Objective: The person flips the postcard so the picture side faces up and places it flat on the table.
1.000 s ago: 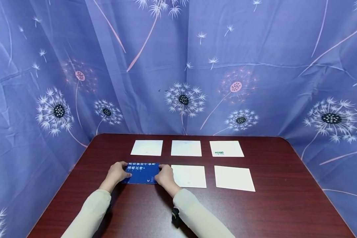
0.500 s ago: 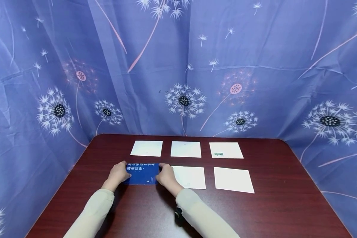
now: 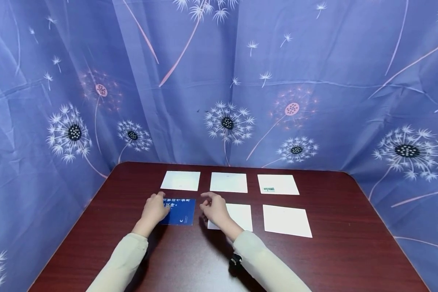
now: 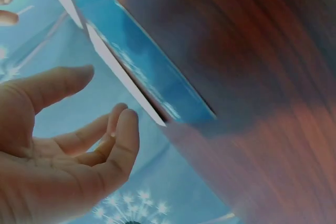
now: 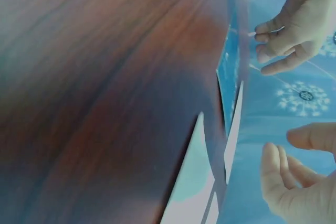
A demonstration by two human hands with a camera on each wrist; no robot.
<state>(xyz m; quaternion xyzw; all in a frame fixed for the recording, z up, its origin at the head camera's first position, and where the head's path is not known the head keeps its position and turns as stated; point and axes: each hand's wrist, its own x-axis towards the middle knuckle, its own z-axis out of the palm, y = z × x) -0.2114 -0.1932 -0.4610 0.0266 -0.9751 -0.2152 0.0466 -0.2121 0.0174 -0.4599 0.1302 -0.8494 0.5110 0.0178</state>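
Observation:
A dark blue card point(image 3: 182, 213) with white lettering and a small crescent lies flat at the front left of the card layout. My left hand point(image 3: 154, 210) hovers over its left side, hiding part of the lettering. In the left wrist view, the thumb and loosely curled fingers point(image 4: 126, 135) stand apart, holding nothing. My right hand point(image 3: 216, 209) is just right of the blue card and covers part of a white card point(image 3: 241, 215). The right wrist view has its thumb point(image 5: 315, 136) apart from its relaxed fingers, likewise with nothing between them.
White cards at the back left point(image 3: 180, 180), back middle point(image 3: 228, 182) and front right point(image 3: 286, 219) lie on the dark red wooden table point(image 3: 332, 259). At the back right, another white card point(image 3: 282, 182) bears a small green picture. A blue dandelion-print curtain point(image 3: 190, 101) surrounds the table.
Both hands have let go of the blue card's side edges and lifted. Each has shifted to the right; the card stays in place on the table.

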